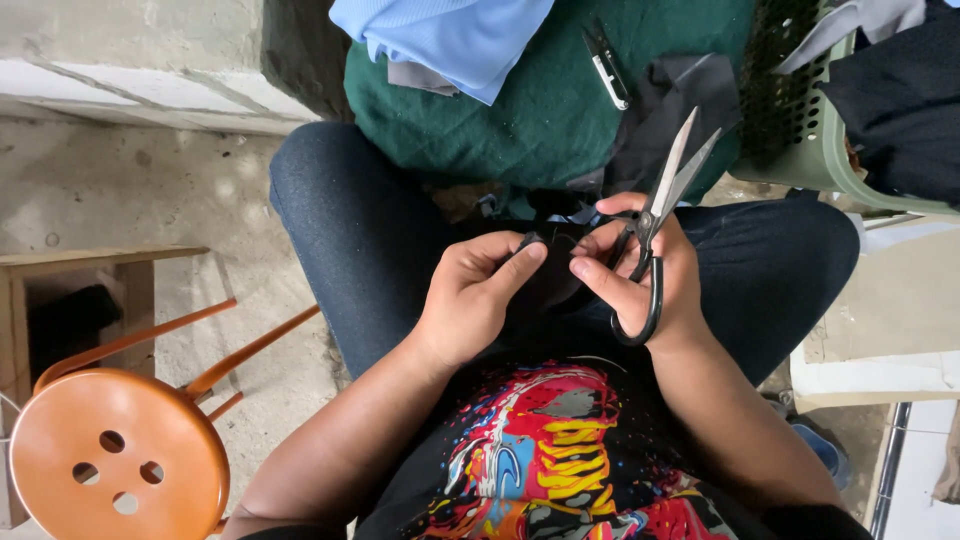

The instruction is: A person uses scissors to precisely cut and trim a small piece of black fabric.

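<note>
— What are the hands doing on your feed?

— I see both raised over the lap, close together. My left hand [470, 300] is curled, thumb and forefinger pinched on a small piece of black fabric [535, 270] that lies over the dark blue denim jeans [370, 240]. My right hand [640, 270] faces it, forefinger tip nearly touching the left fingers, at the same cloth.

— And the scissors?

— The long steel scissors with black loop handles [655, 215] sit in the right hand, with the fingers closed around the handle loop. The blades point up and away, parted narrowly at the tips, clear of the fabric.

— What lies beyond the knees?

— A dark green quilted cloth [540, 110] is spread there, with a folded light blue fabric [450, 35] at its far left corner. A small black-and-silver thread snip [608, 65] rests on the green cloth near its middle, and a dark grey cloth scrap [665, 110] lies just beside it. A pale green perforated plastic basket [800, 120] stands at the green cloth's right edge, holding dark garments.

— Any packaging or labels?

— None I can make out. At lower left a round orange metal stool with four holes in its seat [110, 460] stands on the concrete floor [150, 190], beside a wooden frame [90, 265].
</note>
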